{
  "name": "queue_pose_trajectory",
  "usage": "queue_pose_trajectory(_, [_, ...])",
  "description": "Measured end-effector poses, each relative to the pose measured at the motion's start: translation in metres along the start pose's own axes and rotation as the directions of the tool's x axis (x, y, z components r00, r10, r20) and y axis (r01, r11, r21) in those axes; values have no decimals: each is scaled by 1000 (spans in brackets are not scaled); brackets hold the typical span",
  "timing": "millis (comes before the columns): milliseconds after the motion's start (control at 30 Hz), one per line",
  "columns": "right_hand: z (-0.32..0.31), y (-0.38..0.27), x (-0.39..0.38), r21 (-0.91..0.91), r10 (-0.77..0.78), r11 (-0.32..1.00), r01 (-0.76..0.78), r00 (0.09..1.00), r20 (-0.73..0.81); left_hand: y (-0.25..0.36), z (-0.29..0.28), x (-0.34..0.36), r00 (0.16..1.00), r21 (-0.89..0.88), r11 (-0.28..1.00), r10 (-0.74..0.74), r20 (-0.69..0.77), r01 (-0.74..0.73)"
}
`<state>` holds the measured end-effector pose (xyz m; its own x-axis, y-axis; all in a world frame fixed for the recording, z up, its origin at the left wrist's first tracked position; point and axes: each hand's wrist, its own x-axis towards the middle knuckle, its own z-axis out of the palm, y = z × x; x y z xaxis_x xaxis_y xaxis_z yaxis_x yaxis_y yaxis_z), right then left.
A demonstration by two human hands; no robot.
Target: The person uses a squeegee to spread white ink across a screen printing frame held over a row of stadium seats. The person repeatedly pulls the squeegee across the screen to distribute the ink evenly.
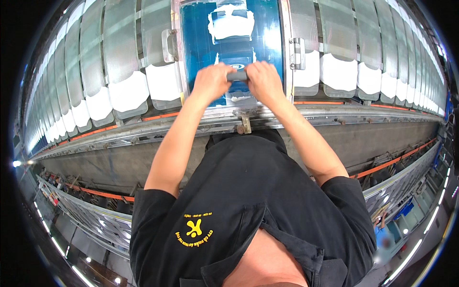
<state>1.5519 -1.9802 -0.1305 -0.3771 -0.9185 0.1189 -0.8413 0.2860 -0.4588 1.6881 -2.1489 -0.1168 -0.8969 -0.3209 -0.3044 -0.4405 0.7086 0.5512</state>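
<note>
A screen-printing frame [286,57] with metal edges and a blue mesh [270,33] lies in front of me. My left hand [210,82] and my right hand [264,82] are closed side by side round the grey handle of a squeegee [237,76], low over the near part of the mesh. The squeegee's lower edge is mostly hidden by my hands. White ink [231,25] is spread on the far part of the mesh, and a smaller white patch [240,99] shows just below the squeegee.
Long rows of grey boards [123,43] with white cloth-like pieces [126,91] run left and right of the frame. A metal rail [330,114] passes along the table's near edge. Behind me is another rack [401,177], with a person in blue [382,237] at lower right.
</note>
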Motion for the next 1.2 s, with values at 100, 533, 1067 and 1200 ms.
queue_pose_trajectory(100, [-16,-10,-7,35,28,999,-34,987,161,8,-11,-8,989,-83,995,-39,146,52])
queue_pose_trajectory(533, [-6,-6,-8,25,1,1000,-2,999,41,1,6,-17,997,-60,998,22,-71,-26])
queue_pose_trajectory(1067, [14,197,20,578,729,626,-523,657,-195,-6,16,-10,984,-144,982,100,-149,-122])
queue_pose_trajectory(1200, [-5,176,28,591,692,651,-476,692,-205,1,58,-87,968,-73,981,163,-193,-180])
